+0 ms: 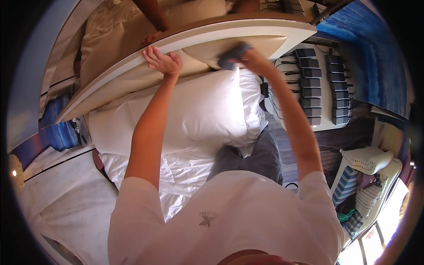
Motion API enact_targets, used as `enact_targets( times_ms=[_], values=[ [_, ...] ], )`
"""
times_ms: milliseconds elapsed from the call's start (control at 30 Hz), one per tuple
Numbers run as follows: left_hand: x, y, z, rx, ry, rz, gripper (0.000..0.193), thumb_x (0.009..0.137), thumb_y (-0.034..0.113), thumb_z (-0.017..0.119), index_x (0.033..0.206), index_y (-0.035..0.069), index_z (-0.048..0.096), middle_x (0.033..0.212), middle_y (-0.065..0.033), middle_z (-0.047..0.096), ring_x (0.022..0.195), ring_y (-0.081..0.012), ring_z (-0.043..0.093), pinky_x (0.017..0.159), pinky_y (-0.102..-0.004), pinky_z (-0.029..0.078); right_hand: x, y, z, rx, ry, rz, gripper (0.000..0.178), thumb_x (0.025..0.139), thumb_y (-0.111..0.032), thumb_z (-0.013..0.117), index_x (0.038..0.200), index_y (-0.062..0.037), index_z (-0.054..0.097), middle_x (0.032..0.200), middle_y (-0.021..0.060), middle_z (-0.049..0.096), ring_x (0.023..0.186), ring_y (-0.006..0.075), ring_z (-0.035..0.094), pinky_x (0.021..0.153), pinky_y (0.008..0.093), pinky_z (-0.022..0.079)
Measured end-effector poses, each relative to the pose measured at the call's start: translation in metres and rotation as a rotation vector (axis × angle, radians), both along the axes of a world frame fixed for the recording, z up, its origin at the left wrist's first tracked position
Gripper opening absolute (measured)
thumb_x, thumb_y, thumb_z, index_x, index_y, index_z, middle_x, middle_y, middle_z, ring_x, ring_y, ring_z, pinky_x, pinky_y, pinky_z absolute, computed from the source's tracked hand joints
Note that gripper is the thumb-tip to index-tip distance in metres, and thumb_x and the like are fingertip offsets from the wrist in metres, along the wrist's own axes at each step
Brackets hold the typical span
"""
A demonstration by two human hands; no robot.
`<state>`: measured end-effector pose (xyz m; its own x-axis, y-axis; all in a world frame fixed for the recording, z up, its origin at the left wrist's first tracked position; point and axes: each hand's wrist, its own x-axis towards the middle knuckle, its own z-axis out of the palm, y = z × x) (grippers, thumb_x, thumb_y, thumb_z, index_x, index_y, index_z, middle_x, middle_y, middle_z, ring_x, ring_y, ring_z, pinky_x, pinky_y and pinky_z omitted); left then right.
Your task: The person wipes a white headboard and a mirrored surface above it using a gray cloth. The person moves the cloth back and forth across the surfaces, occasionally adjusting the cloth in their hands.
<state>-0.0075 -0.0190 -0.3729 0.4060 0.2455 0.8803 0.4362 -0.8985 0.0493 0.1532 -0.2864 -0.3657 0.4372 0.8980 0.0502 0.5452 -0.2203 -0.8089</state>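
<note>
My left hand (pixel 162 61) rests against the white frame of the headboard (pixel 194 34), its fingers lying on the top edge and holding nothing. Farther right, my right hand (pixel 251 58) presses a dark grey cloth (pixel 230 56) to the beige padded panel (pixel 265 47). Motion blurs this hand and the cloth. Below both arms a white pillow (pixel 176 110) leans along the headboard, with a second white pillow (pixel 251 99) at its right end. I kneel or sit on the bed in dark grey trousers (pixel 265 154).
To the right, a white surface (pixel 324 88) carries rows of black boxy devices with cables. A studded white chair (pixel 366 159) with cushions stands at the lower right. A mirror-like surface (pixel 119 44) behind the headboard reflects an arm. Another white-covered mattress (pixel 75 198) lies left.
</note>
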Motion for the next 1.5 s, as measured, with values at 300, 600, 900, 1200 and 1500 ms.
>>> enact_targets(
  times_ms=[300,600,900,1200,1500],
  values=[
    [-0.001,0.001,-0.003,0.021,-0.068,-0.020,0.056,0.089,0.035,0.033,0.129,-0.003,0.035,0.131,-0.0232,0.040,0.125,-0.0458,0.030,0.095,-0.0554,0.022,-0.032,0.037,0.010,0.220,-0.024,-0.123,0.013,0.088,-0.010,0.058,0.092,-0.0053,0.069,0.083,0.0151,0.066,0.076,0.0275,0.065,0.067,0.0357,0.051],
    [0.005,0.004,-0.006,-0.004,-0.037,-0.071,0.056,0.094,0.041,0.029,0.131,-0.001,0.031,0.129,-0.0240,0.039,0.125,-0.0467,0.028,0.099,-0.0579,0.022,-0.053,0.087,0.019,0.151,-0.208,-0.242,0.024,0.085,-0.030,0.064,0.076,-0.0077,0.068,0.069,0.0165,0.062,0.063,0.0341,0.060,0.058,0.0411,0.048],
    [-0.001,0.012,-0.009,0.058,-0.076,-0.134,0.056,0.093,0.035,0.030,0.133,-0.004,0.033,0.130,-0.0242,0.041,0.126,-0.0450,0.027,0.099,-0.0557,0.020,-0.009,-0.024,0.028,0.089,-0.082,-0.446,0.016,0.086,-0.018,0.063,0.090,-0.0045,0.070,0.083,0.0109,0.069,0.073,0.0251,0.067,0.064,0.0341,0.054],
    [0.008,0.009,-0.007,0.066,-0.118,-0.151,0.055,0.093,0.038,0.030,0.129,-0.003,0.038,0.130,-0.0252,0.042,0.125,-0.0463,0.030,0.100,-0.0560,0.021,-0.076,0.089,-0.013,0.174,-0.271,-0.222,0.019,0.079,-0.025,0.068,0.081,-0.0065,0.067,0.084,0.0194,0.064,0.077,0.0374,0.062,0.068,0.0461,0.049],
    [0.004,0.000,0.000,0.022,-0.073,-0.030,0.055,0.092,0.042,0.031,0.129,0.001,0.035,0.128,-0.0229,0.043,0.122,-0.0465,0.033,0.095,-0.0570,0.026,0.059,-0.088,0.047,0.559,0.469,-0.600,0.025,0.089,-0.025,0.064,0.079,-0.0015,0.064,0.072,0.0009,0.064,0.064,0.0097,0.057,0.063,0.0276,0.048]
  ],
)
